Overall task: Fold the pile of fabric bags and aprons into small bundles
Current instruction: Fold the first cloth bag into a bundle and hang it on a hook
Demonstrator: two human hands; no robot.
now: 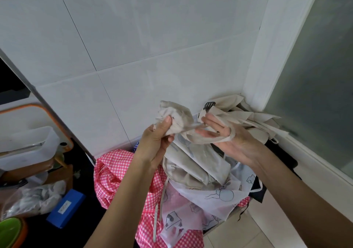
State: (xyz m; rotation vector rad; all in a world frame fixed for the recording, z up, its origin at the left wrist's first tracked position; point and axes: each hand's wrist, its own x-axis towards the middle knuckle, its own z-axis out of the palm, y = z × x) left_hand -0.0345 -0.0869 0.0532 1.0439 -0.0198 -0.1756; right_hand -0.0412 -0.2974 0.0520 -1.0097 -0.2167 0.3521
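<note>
- Beige fabric bag (178,115), crumpled into a small bundle, is held in the air above the pile, in front of the white tiled wall (152,37).
- Its strap (191,129) runs roughly level from the bundle rightward, then loops around the right fingers.
- Left hand (158,139) clenches the bundle, thumb pressed on top.
- Right hand (229,142) lies palm up, fingers spread nearly straight, carrying the strap loop.
- Below lie a pink gingham apron (114,171), a white printed apron (219,195) and more beige bags (257,121) in the corner.
- A blue box (65,207) sits well to the left.
</note>
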